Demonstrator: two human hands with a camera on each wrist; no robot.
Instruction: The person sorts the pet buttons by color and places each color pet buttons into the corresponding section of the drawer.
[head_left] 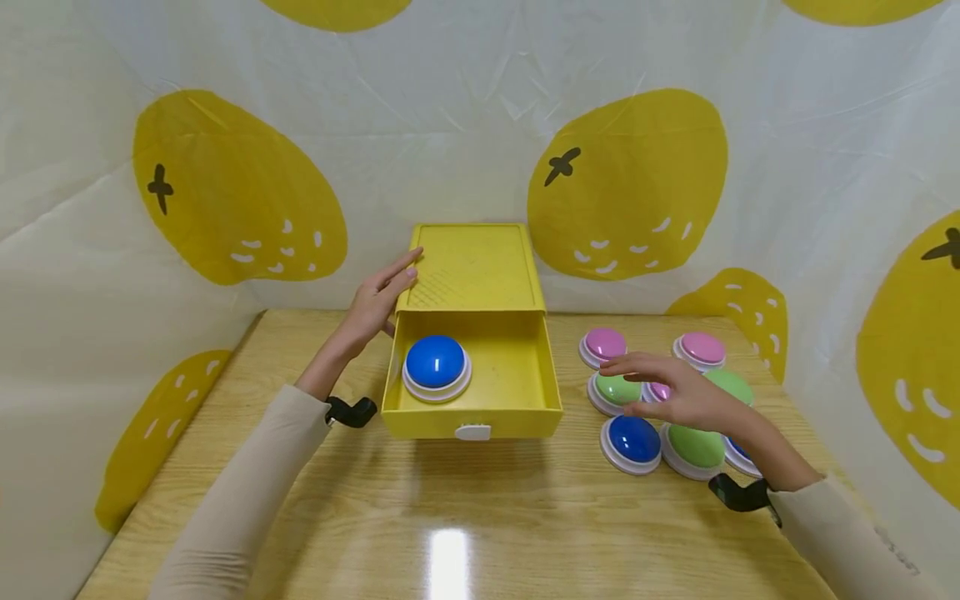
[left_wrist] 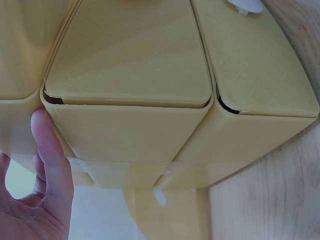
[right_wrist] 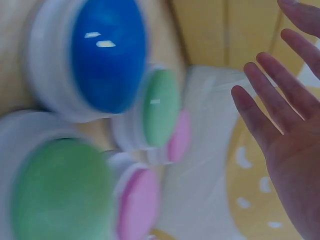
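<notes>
1. Head view: a yellow plastic box (head_left: 474, 267) stands on a wooden table (head_left: 450, 517), its drawer (head_left: 525, 367) pulled out toward the person. One round dome button (head_left: 436, 367), blue on a white base, sits in the drawer's left part. The left hand (head_left: 377, 301) lies flat against the box's left side, fingers straight, gripping nothing. To the right of the drawer lies a cluster of buttons (head_left: 633, 442): three pink, three green and two blue can be counted, some partly hidden. The right hand (head_left: 678, 392) hovers over them with fingers spread and relaxed, holding nothing. A white cloth with yellow fruit shapes (head_left: 240, 192) hangs behind.

2. Left wrist view: the box's smooth, finely ribbed yellow shell fills the frame, with rounded corners; one straight finger (left_wrist: 50, 150) rests against its edge.

3. Right wrist view: blurred; the open palm with four spread fingers (right_wrist: 260, 120), beside one blue, two green and two pink glossy domes.
</notes>
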